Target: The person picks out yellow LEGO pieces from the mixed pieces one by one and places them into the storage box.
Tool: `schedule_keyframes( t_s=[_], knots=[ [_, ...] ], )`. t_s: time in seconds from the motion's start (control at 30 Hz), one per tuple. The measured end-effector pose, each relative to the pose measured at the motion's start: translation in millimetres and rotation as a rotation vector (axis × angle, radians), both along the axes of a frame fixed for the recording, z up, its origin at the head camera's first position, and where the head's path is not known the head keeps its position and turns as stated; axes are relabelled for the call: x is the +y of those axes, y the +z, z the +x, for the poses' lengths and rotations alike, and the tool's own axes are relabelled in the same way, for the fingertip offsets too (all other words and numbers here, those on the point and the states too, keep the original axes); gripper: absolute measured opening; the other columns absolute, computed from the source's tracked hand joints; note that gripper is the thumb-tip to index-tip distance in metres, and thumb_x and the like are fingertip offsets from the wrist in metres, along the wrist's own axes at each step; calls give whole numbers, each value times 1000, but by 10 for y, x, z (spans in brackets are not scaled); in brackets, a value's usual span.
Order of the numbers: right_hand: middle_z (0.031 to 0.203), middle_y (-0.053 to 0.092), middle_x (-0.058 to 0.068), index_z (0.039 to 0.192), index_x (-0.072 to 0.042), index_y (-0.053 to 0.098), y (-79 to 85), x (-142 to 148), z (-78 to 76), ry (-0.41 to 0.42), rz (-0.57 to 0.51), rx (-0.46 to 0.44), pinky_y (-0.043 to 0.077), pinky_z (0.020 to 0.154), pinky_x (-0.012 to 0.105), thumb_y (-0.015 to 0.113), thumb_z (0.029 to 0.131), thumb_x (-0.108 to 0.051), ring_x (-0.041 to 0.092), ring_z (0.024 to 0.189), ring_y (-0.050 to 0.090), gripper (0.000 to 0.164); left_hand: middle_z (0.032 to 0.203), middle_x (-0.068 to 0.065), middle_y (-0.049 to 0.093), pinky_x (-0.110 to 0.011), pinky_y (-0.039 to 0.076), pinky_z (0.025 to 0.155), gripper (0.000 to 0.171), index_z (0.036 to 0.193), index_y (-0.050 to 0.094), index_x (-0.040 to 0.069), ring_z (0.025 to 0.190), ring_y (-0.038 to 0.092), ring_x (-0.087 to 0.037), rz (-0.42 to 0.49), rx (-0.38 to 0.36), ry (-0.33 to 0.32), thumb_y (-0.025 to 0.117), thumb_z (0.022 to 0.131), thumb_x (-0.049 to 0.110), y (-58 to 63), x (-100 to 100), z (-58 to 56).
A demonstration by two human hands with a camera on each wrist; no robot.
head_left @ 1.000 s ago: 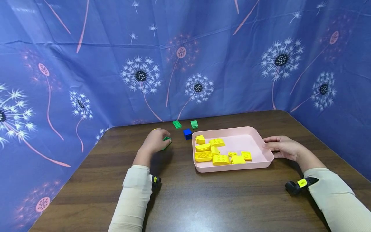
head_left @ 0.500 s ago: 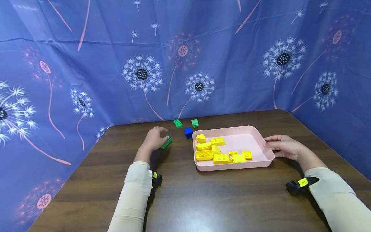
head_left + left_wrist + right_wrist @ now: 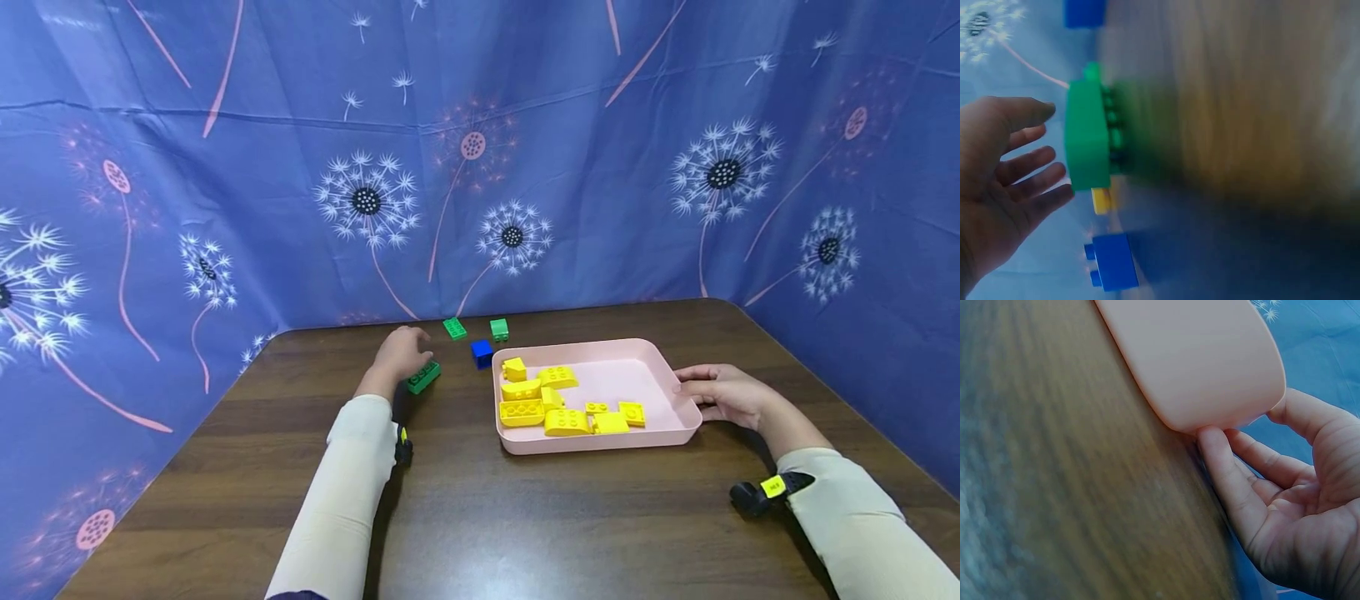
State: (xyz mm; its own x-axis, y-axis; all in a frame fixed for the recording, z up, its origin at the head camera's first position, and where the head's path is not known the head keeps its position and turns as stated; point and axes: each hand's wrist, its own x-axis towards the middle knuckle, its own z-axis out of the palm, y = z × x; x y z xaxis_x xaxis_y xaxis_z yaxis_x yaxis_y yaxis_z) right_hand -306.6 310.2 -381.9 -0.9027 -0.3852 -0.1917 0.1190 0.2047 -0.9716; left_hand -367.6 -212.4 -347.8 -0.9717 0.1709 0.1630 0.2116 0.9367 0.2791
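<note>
My left hand (image 3: 401,352) hovers over the left back of the table with its fingers loosely bent and nothing in them. Just to its right lies a dark green toy building brick (image 3: 423,377), which also shows close beyond the fingertips in the left wrist view. Past that green brick, the same view has a small yellow piece (image 3: 1101,200) and a blue brick (image 3: 1116,262). My right hand (image 3: 731,396) holds the right end of a pink tray (image 3: 652,408), thumb and fingers at its rim and end wall. Several yellow bricks (image 3: 566,422) lie in the tray's left and front part.
Between the left hand and the tray sits a blue brick (image 3: 482,354). Two lighter green pieces, a flat green brick (image 3: 454,328) and a green block (image 3: 499,330), lie near the back edge. A blue dandelion-print cloth (image 3: 600,167) hangs behind the wooden table (image 3: 480,517).
My left hand has shifted away from the dark green brick, which now shows in full. My right hand stays at the tray's end. The head view has tilted slightly.
</note>
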Motion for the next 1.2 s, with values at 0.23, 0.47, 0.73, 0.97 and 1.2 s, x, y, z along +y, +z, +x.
schedule_keyframes(
  t_s=[0.23,0.47,0.73,0.97,1.2],
  knots=[
    [103,66,-1,141,19,25,6,-36,9,-5,0,-13,57,79,38,58,95,-9,13,89,65,64,126,-26,53,-48,42,100,46,131,58,-1,120,49,-43,-92,-47,97,65,92,23,40,-83,-158],
    [106,65,-1,142,18,26,-47,-52,-15,2,5,-11,56,81,40,60,94,-13,14,92,65,66,132,-28,47,-51,40,101,48,133,53,-3,124,43,-45,-112,-176,176,62,94,24,74,-220,-301],
    [106,66,-1,142,19,22,-51,24,-4,45,-5,14,57,80,39,55,97,-11,14,92,66,64,146,-22,39,-56,44,95,45,139,51,4,130,40,-43,-148,-270,223,52,94,11,83,-246,-336],
    [108,65,-1,142,19,21,-70,51,-11,51,-2,12,56,80,40,54,98,-11,15,93,66,63,153,-20,33,-52,36,106,54,150,37,7,136,35,-40,-106,-384,173,50,98,13,75,-184,-320],
    [105,66,0,141,20,25,-49,31,-25,36,-5,10,56,79,39,56,97,-11,15,91,65,62,124,-19,60,-41,48,90,27,118,66,0,112,57,-30,-177,-354,150,54,94,9,58,-136,-374]
  ],
)
